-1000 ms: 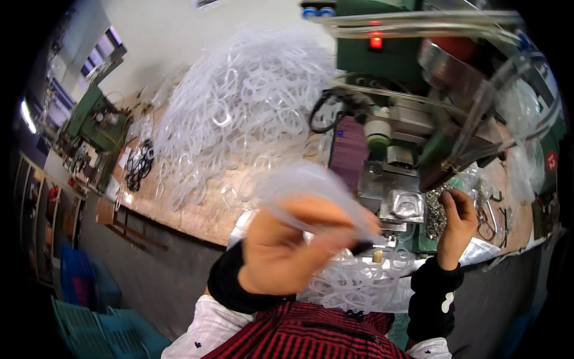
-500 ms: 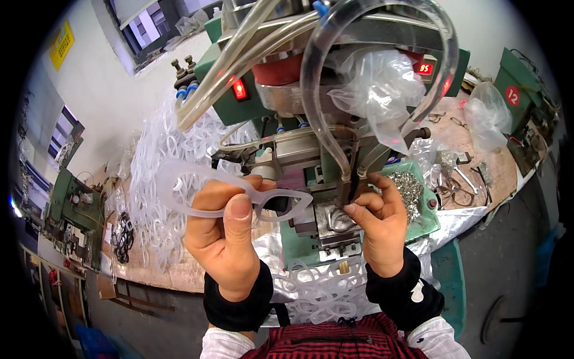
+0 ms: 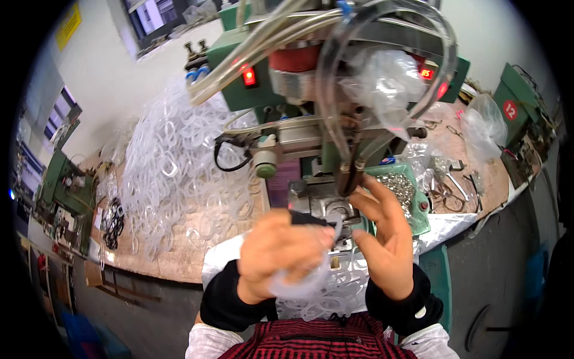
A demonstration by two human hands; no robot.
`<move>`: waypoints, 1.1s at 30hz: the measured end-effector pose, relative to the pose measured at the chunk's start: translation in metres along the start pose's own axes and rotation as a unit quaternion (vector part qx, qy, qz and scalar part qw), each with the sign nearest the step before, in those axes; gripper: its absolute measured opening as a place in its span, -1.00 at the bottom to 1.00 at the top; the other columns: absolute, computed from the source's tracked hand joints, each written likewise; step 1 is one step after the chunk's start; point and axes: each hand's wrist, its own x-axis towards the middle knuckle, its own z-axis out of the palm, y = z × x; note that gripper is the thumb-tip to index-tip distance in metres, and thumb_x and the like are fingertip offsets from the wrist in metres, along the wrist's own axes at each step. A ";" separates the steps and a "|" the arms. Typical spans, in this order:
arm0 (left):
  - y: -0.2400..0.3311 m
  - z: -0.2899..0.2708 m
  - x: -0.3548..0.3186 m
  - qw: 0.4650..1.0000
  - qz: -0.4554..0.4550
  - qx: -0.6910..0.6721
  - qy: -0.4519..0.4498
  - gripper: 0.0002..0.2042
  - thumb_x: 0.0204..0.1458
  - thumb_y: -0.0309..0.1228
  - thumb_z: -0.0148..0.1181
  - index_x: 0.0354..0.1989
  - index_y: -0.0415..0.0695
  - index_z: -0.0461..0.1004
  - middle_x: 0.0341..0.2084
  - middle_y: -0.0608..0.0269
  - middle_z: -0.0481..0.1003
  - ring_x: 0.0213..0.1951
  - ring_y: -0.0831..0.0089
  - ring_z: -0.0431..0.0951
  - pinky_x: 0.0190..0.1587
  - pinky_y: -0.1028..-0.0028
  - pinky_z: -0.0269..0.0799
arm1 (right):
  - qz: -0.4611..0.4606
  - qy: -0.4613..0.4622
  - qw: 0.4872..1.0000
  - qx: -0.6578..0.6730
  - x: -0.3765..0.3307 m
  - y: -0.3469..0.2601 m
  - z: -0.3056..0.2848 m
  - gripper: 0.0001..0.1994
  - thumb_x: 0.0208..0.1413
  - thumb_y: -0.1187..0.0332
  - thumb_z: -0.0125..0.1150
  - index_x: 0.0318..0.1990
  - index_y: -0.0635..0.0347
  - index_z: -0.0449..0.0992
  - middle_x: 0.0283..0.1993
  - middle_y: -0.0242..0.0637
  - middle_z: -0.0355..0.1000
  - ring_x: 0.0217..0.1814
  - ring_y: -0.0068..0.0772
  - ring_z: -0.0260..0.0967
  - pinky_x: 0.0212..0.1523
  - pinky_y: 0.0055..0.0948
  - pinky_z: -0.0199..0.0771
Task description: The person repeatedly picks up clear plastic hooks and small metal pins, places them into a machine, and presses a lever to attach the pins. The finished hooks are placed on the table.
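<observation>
My left hand (image 3: 278,254) grips a clear plastic eyeglass frame (image 3: 305,281), holding its end up against the metal fixture (image 3: 329,209) of a green bench machine (image 3: 335,107). My right hand (image 3: 382,239) is beside it with fingers spread, its fingertips close to the frame's end and just under the machine's head. It holds nothing that I can see. Both wrists wear black cuffs.
A big heap of clear frames (image 3: 179,161) covers the wooden bench on the left. Small metal parts fill a green tray (image 3: 400,188) on the right, with pliers and tools (image 3: 454,185) beyond. More clear frames (image 3: 335,299) lie in front of me. Clear hoses (image 3: 382,36) loop overhead.
My left hand has brought the clear frame down and to the right, from held flat in front of the machine to its fixture. My right hand has opened beside it.
</observation>
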 end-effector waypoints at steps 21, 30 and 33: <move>-0.010 0.051 -0.028 0.998 0.047 0.026 -0.021 -0.59 -0.23 -0.58 0.23 -0.10 -0.07 0.60 -0.03 0.21 0.54 -0.30 0.24 0.45 0.11 0.07 0.43 | -0.097 0.160 0.793 -0.580 -0.018 0.102 -0.100 -0.81 -0.13 0.49 0.36 -0.31 0.25 0.52 -0.34 -0.14 0.38 -0.18 -0.01 0.29 -0.11 -0.14 0.30; -0.065 0.012 -0.069 0.917 -0.284 0.168 0.225 -0.60 -0.02 -0.60 0.22 0.06 -0.20 0.45 0.16 0.06 0.36 0.14 0.18 0.38 0.18 0.32 0.26 | -0.142 0.196 0.817 -0.524 0.011 0.104 -0.087 -0.88 0.03 0.52 0.19 -0.26 0.25 0.55 -0.28 -0.14 0.48 -0.21 -0.05 0.41 -0.16 -0.23 0.38; -0.122 0.022 -0.081 0.923 -0.313 0.116 0.188 -0.62 -0.01 -0.49 0.29 0.03 -0.13 0.48 0.17 0.06 0.34 0.18 0.14 0.34 0.20 0.29 0.24 | -0.089 0.220 0.873 -0.427 0.014 0.113 -0.090 -0.87 0.04 0.48 0.24 -0.25 0.28 0.60 -0.27 -0.15 0.53 -0.23 -0.16 0.47 -0.16 -0.33 0.42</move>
